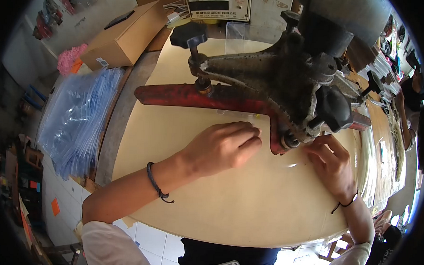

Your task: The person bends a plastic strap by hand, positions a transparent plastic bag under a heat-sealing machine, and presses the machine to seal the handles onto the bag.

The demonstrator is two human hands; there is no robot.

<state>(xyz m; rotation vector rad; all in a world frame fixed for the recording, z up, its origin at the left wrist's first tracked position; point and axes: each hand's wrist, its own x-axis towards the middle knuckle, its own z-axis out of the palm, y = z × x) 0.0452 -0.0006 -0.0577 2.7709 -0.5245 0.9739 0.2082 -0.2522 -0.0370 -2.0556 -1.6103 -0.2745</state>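
My left hand (228,144) is closed, its fingers curled down against the tan board (209,198), just in front of the red bar (190,96) of a press. What its fingertips hold, if anything, is hidden. To the right of the bar's front arm, my right hand (331,164) bends its fingers inward near a black knob (333,108); its fingertips are partly hidden too. A clear plastic sheet (241,34) shows behind the press head (289,65). Between the hands a small white glint lies on the board.
A stack of clear bluish plastic pouches (79,121) lies at the left, with a cardboard box (126,33) behind it. A control box (218,5) stands at the back. On the right are strips and stacked sheets (384,152), and another person (411,100) stands beyond.
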